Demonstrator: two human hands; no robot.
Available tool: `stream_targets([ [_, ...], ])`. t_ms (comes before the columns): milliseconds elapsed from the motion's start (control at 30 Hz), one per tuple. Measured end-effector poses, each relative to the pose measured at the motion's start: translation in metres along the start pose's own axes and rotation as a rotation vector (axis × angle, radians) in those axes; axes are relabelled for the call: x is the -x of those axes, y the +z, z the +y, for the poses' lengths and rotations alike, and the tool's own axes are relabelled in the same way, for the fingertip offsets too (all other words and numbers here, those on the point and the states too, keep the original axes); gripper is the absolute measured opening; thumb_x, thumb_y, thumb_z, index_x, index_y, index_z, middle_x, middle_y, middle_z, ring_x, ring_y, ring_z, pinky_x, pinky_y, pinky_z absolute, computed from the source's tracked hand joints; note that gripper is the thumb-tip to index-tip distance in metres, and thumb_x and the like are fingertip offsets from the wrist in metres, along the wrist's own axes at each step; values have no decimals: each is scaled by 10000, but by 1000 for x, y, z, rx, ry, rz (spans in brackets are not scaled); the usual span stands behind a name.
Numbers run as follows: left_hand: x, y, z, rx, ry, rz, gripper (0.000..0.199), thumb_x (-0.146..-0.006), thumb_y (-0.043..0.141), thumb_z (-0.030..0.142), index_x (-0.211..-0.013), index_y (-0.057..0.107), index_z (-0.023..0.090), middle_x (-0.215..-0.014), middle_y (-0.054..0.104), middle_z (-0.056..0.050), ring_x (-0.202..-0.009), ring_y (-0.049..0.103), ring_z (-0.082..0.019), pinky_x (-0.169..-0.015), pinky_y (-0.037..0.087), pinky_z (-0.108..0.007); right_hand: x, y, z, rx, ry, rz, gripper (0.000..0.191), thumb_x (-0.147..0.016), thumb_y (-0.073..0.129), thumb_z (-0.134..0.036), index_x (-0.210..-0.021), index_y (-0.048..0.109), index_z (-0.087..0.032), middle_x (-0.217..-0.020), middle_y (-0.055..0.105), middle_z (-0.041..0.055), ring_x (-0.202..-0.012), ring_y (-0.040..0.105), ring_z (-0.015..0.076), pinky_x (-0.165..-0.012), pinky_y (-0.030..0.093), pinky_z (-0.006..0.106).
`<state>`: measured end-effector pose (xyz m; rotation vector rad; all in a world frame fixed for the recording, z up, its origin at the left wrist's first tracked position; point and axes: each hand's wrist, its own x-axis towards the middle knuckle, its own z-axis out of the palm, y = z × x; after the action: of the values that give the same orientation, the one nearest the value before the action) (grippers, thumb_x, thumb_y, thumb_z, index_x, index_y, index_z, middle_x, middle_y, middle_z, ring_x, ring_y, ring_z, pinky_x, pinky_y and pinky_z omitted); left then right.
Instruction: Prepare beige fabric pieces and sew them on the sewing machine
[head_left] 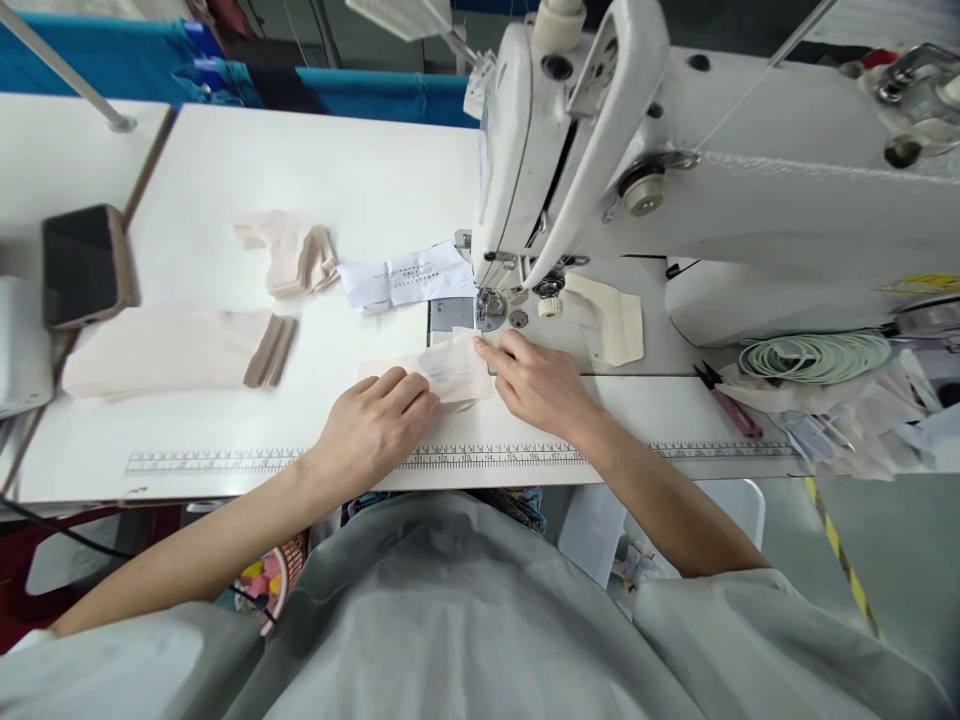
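A thin, pale pink fabric piece [459, 372] lies in front of the presser foot [491, 303] of a white sewing machine [517, 150]. My left hand [379, 422] has its fingers curled onto the left part of this fabric. At its right corner, the index finger and thumb of my right hand [536, 385] close on the edge, just short of the presser foot. A white paper strip [409, 278] with printed marks lies behind the fabric, its right end beside the needle area. The needle tip is too small to make out.
Stacked pink fabric [172, 350] and a crumpled piece [292, 252] lie left. A cream template [611, 318] rests under the machine arm. Thread snips [731, 402], coiled green cord [816, 356] and scraps [862, 415] are right. A printed ruler [495, 457] runs along the front edge.
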<state>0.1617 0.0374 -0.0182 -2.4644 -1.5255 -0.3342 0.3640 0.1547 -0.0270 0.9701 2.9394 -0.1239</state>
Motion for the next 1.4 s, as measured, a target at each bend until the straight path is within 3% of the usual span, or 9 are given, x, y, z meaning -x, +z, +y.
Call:
stream_targets([
  [433, -2, -2, 4, -27, 13, -44, 129, -909, 516, 99, -881, 624, 163, -888, 672, -61, -787, 583, -216, -590, 420, -335, 1, -1, 0, -10, 5, -19, 529, -956, 307, -170, -1471, 423, -194, -1120, 566, 87, -786, 541, 172, -516, 269, 301],
  [600, -2, 0, 6, -58, 13, -10, 125, -944, 509, 158, -890, 621, 169, -887, 682, -48, -785, 597, -206, -594, 427, -327, 1, 1, 1, -1, -1, -1, 523, -960, 303, -174, -1468, 428, -194, -1112, 568, 85, -778, 539, 171, -512, 264, 299],
  [800, 14, 1, 11, -1, 9, 98, 130, -904, 581, 155, -1026, 617, 182, -1035, 682, -85, -923, 612, -232, -713, 482, -341, 1, 0, -1, 19, 3, -9, 524, -953, 312, -175, -1463, 435, -195, -1121, 572, 90, -781, 543, 177, -520, 266, 306],
  [1067, 38, 2, 13, 116, -33, 77, 344, -880, 616, 155, -1219, 590, 211, -1162, 654, -129, -1057, 611, -280, -831, 501, -398, 1, -1, -5, 33, 20, -8, 518, -950, 334, -168, -1457, 433, -196, -1123, 574, 89, -808, 557, 187, -552, 299, 313],
  [1400, 38, 1, 10, 129, -17, 98, 292, -889, 606, 159, -1179, 595, 196, -1164, 657, -127, -1055, 612, -272, -841, 510, -394, 2, -3, -9, 76, 26, -6, 518, -954, 323, -133, -1459, 427, -172, -1109, 577, 96, -812, 569, 192, -590, 344, 320],
])
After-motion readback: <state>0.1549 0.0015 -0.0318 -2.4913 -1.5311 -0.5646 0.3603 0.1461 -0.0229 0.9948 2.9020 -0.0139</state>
